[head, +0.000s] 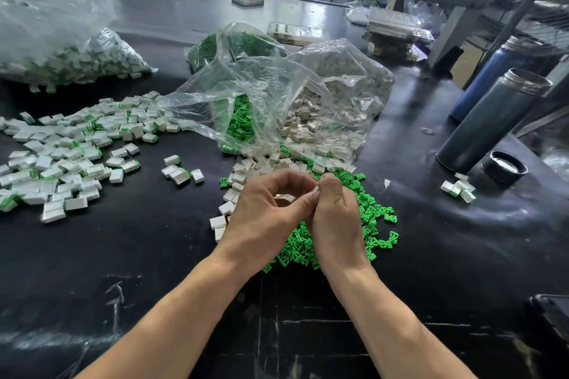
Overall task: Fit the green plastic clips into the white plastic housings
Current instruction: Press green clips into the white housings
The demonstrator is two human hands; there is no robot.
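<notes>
Fingers of both hands are curled together above the black table [431, 240], where a small white housing [314, 191] is pinched between the left hand [264, 212] and the right hand [335, 218]; whether a clip is in it cannot be told. Assembled white pieces [61, 157] are spread at the left. Loose white housings [243, 181] lie just beyond the left hand, and green clips [369, 212] are heaped under the right one. Clear bags [277, 95] are seen behind, and two metal flasks [492, 120] at the right.

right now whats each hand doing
Left hand: fingers curled, pinching a small white plastic housing together with the right.
Right hand: pinching the same piece; any clip is hidden.
</notes>
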